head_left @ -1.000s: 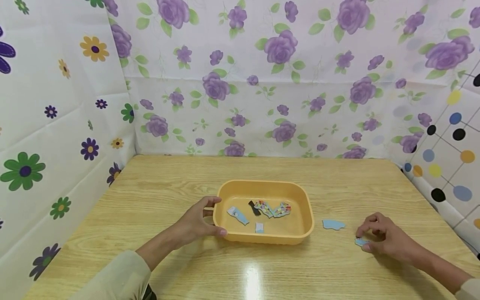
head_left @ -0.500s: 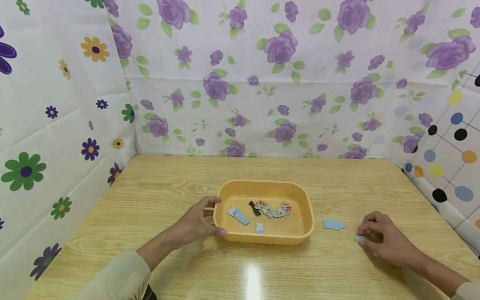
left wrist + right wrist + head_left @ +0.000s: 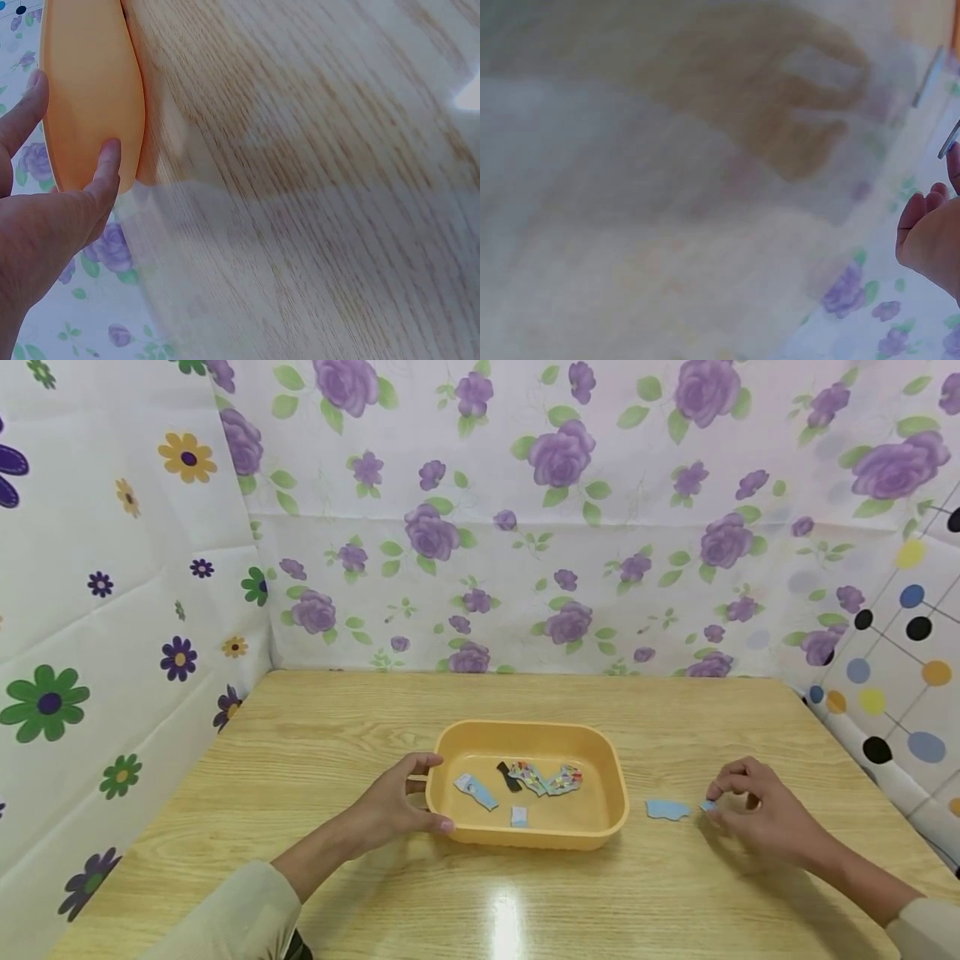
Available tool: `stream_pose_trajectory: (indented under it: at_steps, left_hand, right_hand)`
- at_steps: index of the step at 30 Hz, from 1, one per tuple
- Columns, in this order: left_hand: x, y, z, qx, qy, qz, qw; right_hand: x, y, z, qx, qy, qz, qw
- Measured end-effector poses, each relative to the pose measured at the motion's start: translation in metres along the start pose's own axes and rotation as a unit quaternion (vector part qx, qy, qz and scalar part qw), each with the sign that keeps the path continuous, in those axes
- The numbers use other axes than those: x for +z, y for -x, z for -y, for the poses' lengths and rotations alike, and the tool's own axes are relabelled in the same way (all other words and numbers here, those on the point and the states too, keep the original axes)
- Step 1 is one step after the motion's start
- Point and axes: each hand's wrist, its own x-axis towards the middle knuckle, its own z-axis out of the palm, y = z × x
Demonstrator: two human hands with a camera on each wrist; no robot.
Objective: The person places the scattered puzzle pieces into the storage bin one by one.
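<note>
My left hand (image 3: 392,799) grips the left end of a yellow-orange plastic tray (image 3: 528,837), thumb at the front side and fingers at the rim. In the left wrist view that hand (image 3: 52,232) spans the tray's end wall (image 3: 94,90). Right of the tray, my right hand (image 3: 767,817) pinches a small light-blue puzzle piece (image 3: 707,807) between thumb and finger, low over the table. A longer light-blue puzzle piece (image 3: 667,810) lies between it and the tray. In the right wrist view the held piece (image 3: 949,141) shows edge-on beside the hand (image 3: 934,232).
Inside the tray lie a blue-and-white piece (image 3: 476,791), a black piece (image 3: 509,777), two multicoloured pieces, one at the right (image 3: 564,779), and a small pale piece (image 3: 519,816). The wooden table (image 3: 360,710) meets a flowered cloth wall (image 3: 510,593) at the back.
My right hand has pinched the small light-blue puzzle piece and moved it up and slightly left, closer to the longer piece. The left hand and tray have stayed in place.
</note>
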Motion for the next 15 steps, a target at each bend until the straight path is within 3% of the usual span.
stream_pose_trajectory:
  at_steps: [15]
  left_hand:
    - [-0.001,0.003,-0.002,0.008,-0.003,0.005,1.0]
  right_hand:
    - [-0.012,-0.046,0.036,-0.035,-0.011,-0.012,0.9992]
